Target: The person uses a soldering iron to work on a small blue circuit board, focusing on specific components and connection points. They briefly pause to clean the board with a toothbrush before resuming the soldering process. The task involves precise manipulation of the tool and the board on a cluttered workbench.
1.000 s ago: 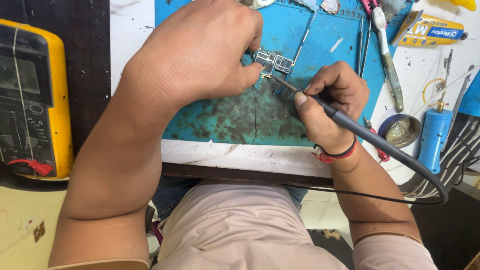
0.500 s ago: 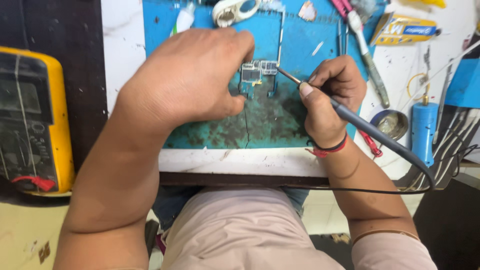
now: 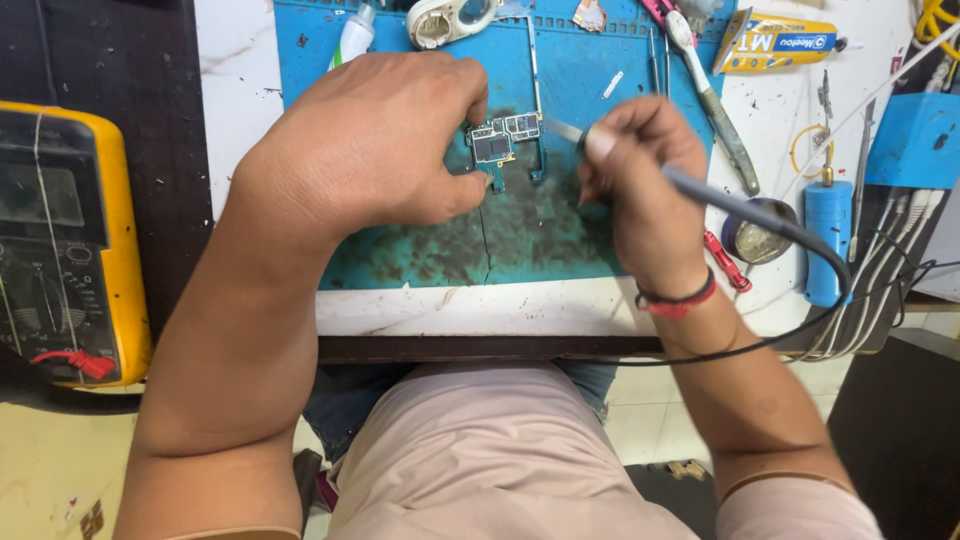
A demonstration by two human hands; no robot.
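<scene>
A small phone circuit board (image 3: pixel 505 140) lies on a blue, scorched work mat (image 3: pixel 560 230). My left hand (image 3: pixel 370 140) pinches the board's left edge between thumb and fingers and holds it flat. My right hand (image 3: pixel 640 185) grips a thin grey soldering iron (image 3: pixel 700 195) like a pen. Its metal tip (image 3: pixel 562 131) points left and sits just right of the board, and I cannot tell whether it touches. The iron's grey cable loops off to the right and back under the table edge.
A yellow multimeter (image 3: pixel 70 240) lies at the left. A white tube (image 3: pixel 352 35), a white ring-shaped tool (image 3: pixel 445 18), tweezers (image 3: pixel 710 90) and a yellow glue tube (image 3: pixel 780 40) line the back. A blue cylinder (image 3: pixel 828 235), a round tin (image 3: pixel 758 235) and a blue box (image 3: pixel 918 140) stand at the right.
The view has shifted, so the mat sits lower in frame. My right hand has lifted and turned, bringing the iron's tip from the board's lower right up to its upper right edge.
</scene>
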